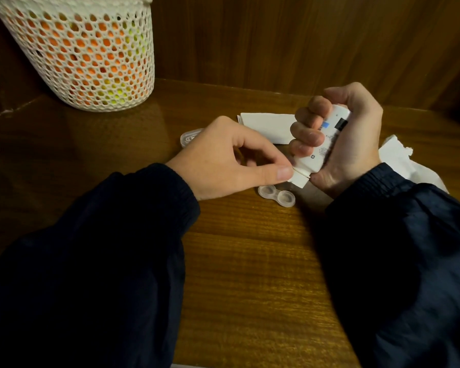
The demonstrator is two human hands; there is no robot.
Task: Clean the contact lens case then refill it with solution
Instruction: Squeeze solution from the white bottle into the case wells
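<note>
A clear contact lens case (276, 195) with two open wells lies on the wooden table (250, 261), just below both hands. My right hand (351, 136) grips a white solution bottle (320, 147), held tilted with its cap end pointing down toward the case. My left hand (231, 160) pinches the bottle's white cap (299, 179) between thumb and fingers. A clear lid piece (189, 136) lies on the table behind my left hand, partly hidden by it.
A white mesh basket (85, 54) holding orange and yellow items stands at the back left. A folded white paper (266, 126) lies behind the hands, and a crumpled white tissue (404, 163) lies at the right. A wooden wall closes the back.
</note>
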